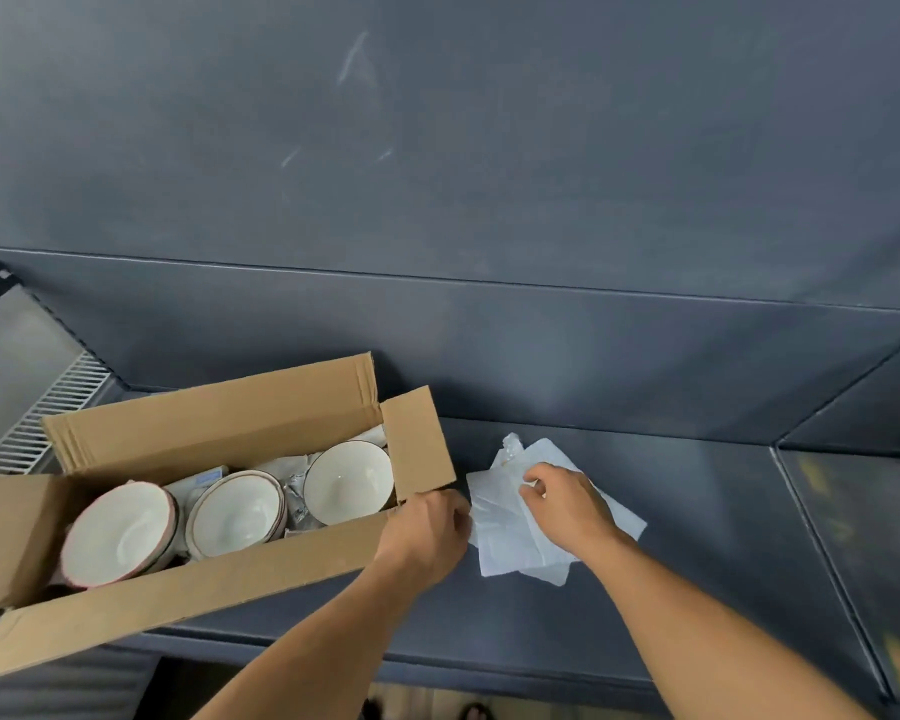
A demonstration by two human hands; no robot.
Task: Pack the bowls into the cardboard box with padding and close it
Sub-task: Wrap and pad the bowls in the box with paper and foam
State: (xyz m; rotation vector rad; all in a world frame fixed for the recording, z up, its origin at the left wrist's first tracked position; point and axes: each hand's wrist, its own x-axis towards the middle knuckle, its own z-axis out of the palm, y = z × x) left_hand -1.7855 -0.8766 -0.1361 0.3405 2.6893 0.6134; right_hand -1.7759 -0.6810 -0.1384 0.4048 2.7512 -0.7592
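- Left hand [427, 532] is curling its fingers at the right end of the box [219, 589], apparently gripping its rim.
- Right hand [567, 506] is pinching paper [510, 543] lying just right of the box.
- Box is lying lengthwise left to right, flaps open.
- Three bowls [235, 517] are sitting inside in a row, mouths up.

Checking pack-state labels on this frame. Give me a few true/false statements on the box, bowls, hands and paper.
1. Three bowls sit in the cardboard box. True.
2. The box flaps are folded shut. False: they stand open.
3. The right hand grips white paper on the table. True.
4. The left hand lifts a bowl. False: it is at the box's right end, by the end flap.
5. The paper lies left of the box. False: it lies to its right.
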